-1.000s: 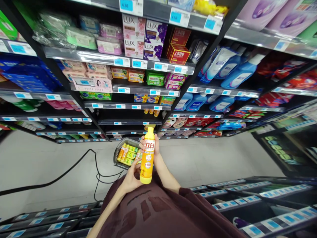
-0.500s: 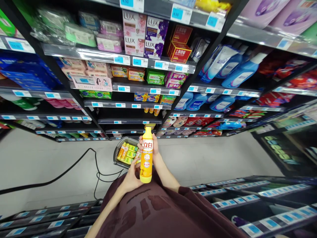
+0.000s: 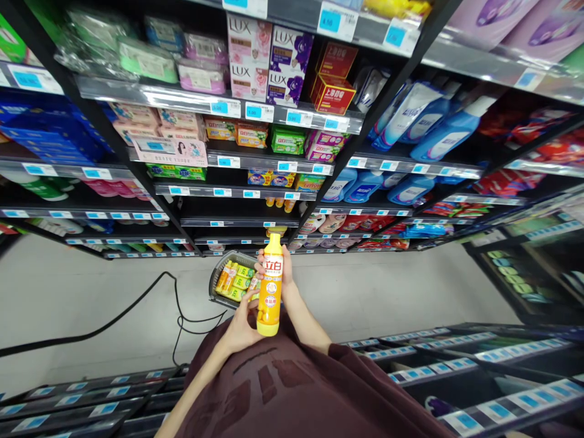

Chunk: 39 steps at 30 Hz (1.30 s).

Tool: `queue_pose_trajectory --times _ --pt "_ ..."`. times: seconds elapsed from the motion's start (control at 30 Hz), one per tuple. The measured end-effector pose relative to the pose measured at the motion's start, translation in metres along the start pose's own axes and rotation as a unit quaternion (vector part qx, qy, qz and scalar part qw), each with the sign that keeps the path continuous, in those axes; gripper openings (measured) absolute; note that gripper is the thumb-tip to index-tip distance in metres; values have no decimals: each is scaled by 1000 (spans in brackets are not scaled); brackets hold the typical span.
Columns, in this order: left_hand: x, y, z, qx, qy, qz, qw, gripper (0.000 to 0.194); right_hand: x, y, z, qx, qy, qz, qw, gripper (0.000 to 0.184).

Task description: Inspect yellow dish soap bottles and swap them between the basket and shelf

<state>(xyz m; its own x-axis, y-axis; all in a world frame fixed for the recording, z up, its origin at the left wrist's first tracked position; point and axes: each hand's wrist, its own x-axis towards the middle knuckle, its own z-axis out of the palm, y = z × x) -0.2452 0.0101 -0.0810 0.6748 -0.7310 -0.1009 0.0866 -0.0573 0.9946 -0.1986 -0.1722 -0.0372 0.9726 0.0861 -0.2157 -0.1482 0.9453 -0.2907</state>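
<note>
A yellow bottle of dish soap (image 3: 270,298) with a red and white label is held in front of my body, cap up and leaning slightly right. My right hand (image 3: 286,271) is closed round its upper part, with fingers showing on both sides of the label. Lower down, my left hand (image 3: 243,325) grips the bottle's left side near the base, thumb by the bottom edge. Behind the bottle, a grey basket (image 3: 213,286) stands on the floor, partly covered by my hands. It holds several yellow-green AXE packs (image 3: 240,283) and orange bottles (image 3: 223,277).
Shelves (image 3: 249,222) ahead carry soap boxes (image 3: 249,58), blue bottles (image 3: 365,185) and red bags. A black cable (image 3: 137,301) runs across the floor (image 3: 365,286) on the left. Another shelf row (image 3: 460,353) stands close behind me, on both sides.
The bottle's top has tipped very slightly to the right. Both hands keep their hold, and the basket stays where it was.
</note>
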Motion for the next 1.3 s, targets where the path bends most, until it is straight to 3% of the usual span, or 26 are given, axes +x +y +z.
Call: queue_pose_trajectory --times 0.13,0.3,0.6,1.3 --pt "0 1 0 3 3 0 1000 92 -1 1 5 -10 26 -4 1000 58" --pt "0 2 -1 -8 1 6 1000 91 0 3 9 -13 -7 -27 1000 60" --pt "-1 1 0 -2 7 -20 1000 96 0 4 2 -8 22 -24 999 61" --pt "-2 -3 -2 18 10 0 1000 99 1 2 -2 10 -38 -13 999 63"
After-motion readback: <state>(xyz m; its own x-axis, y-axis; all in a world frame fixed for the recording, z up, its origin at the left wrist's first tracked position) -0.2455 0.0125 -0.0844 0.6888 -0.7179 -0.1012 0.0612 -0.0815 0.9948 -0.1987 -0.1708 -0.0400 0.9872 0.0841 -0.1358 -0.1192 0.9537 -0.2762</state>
